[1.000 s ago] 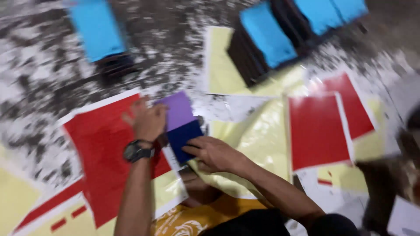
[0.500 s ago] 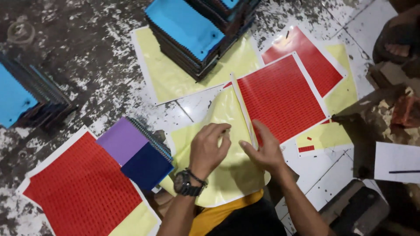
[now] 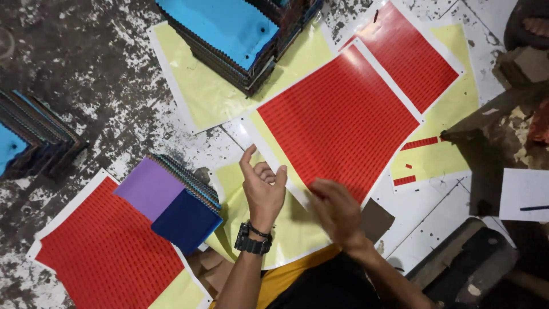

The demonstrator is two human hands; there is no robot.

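Both hands (image 3: pixel 297 200) hover open at the red label sheet (image 3: pixel 337 123) edge.

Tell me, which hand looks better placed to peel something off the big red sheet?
Probably the right hand: it rests on the red sheet's lower edge. The left hand is raised beside it over yellow paper.

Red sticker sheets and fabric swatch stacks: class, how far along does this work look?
Done: some labels are gone from the yellow backing sheet, which holds only a few red strips. In hand: the left hand and blurred right hand are at the edge of the full red label sheet. Left: that sheet, and the blue-topped stack of fabric swatches.
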